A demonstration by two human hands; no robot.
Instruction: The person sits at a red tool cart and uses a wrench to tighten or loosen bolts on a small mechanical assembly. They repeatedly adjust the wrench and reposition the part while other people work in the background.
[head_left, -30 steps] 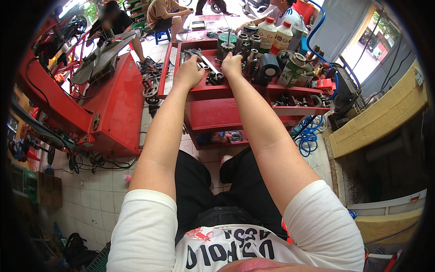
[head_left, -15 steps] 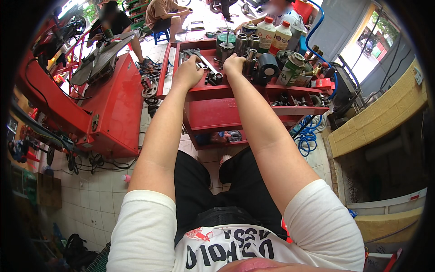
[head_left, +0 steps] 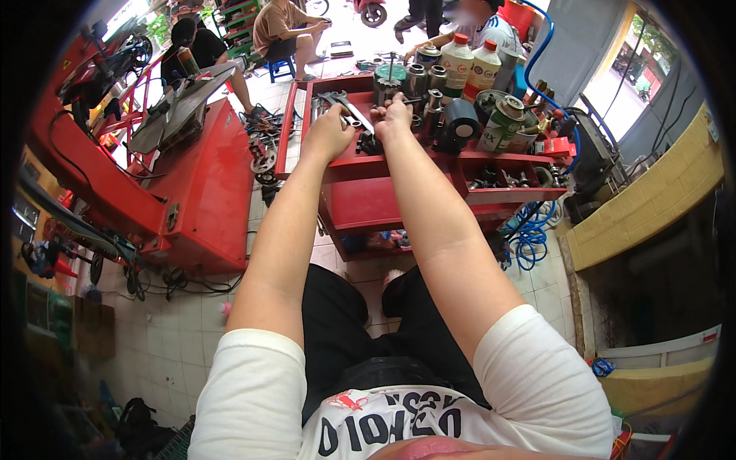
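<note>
Nearest the wearer, the front wall of the red tray (head_left: 360, 171) runs beneath both wrists. Just beyond it, the left hand (head_left: 328, 136) rests over the tray with its fingers bent around toward the wrenches (head_left: 355, 113); whether it has hold of one cannot be told, the back of the hand covering the contact. The right hand (head_left: 393, 119) is half open, palm turned partly inward, fingers loosely curled; any small item within them is not discernible. Short dark sockets (head_left: 369, 143) lie between the hands, partly masked by the right wrist. The wrenches lie inside the tray between and beyond the hands, overlapping, heads toward the far side. They are judged to be rigid steel, moderately heavy for their length, not fragile, and liable to slip if oily; the middle of the shank appears the best hold, clear of neighbouring pieces. Their near ends are partly hidden, and their exact number is probably three or more, though the overlap makes this uncertain. Farther on, upright metal cylinders (head_left: 436, 79) stand beside a toothed metal piece (head_left: 388, 87), its lower part obscured by the right fingers. Behind these, two red-capped bottles (head_left: 458, 65) block the view of the tray's far corner.
</note>
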